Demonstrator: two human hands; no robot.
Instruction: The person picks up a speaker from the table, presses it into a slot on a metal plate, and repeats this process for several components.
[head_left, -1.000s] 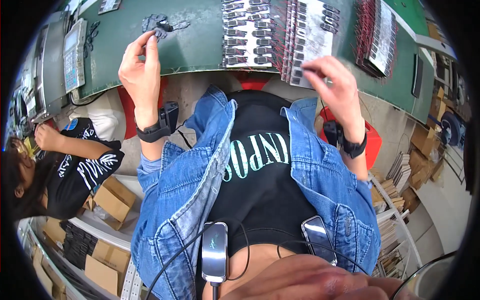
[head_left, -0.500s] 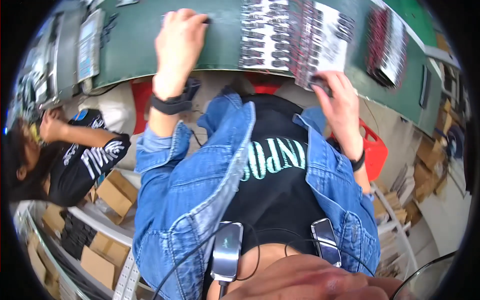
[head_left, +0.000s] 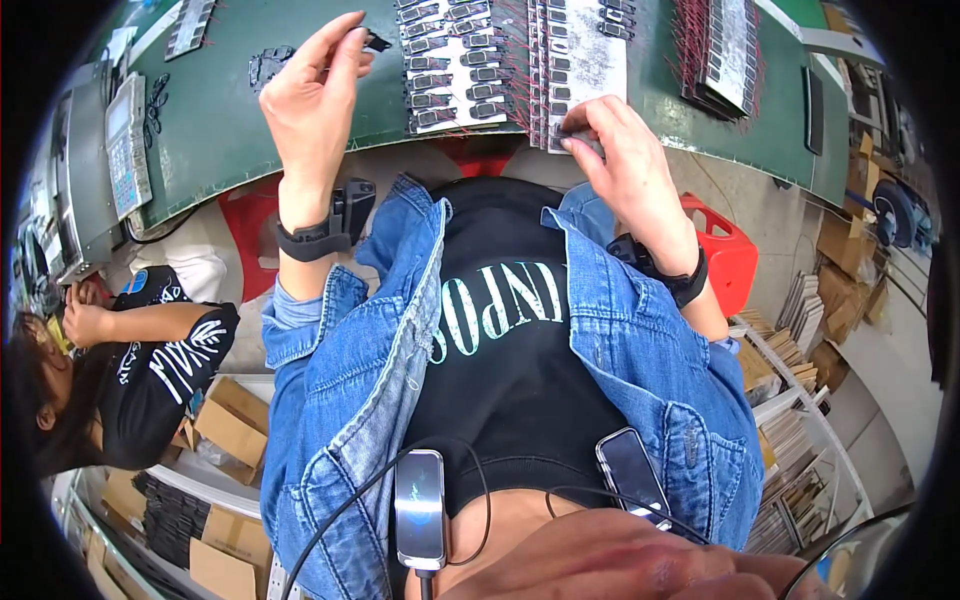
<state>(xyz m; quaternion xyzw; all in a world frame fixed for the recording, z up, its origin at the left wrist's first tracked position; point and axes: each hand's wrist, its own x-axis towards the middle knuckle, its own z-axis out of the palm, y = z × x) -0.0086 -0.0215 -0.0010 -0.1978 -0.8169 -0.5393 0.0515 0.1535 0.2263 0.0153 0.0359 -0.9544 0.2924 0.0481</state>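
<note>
The far side of the tabletop [head_left: 205, 125] is cut off by the upper rim of the view, and so are the upper ends of the white board [head_left: 457, 75] with its columns of dark pieces, the narrower board [head_left: 597, 72] beside it, and the wired stack [head_left: 728, 62] toward the right end. The left hand [head_left: 315, 105] partly covers a small dark heap [head_left: 268, 68], whose separate parts are hard to make out. This hand has thumb and forefinger brought together on a small black piece [head_left: 377, 42], which sticks out from the fingertips above the tabletop, left of the white board; its far end shows, the gripped end is hidden. The right hand [head_left: 635, 160] is half curled at the near edge, its thumb and fingers close together around the narrower board's lower end; whether they pinch a dark part there I cannot tell.
</note>
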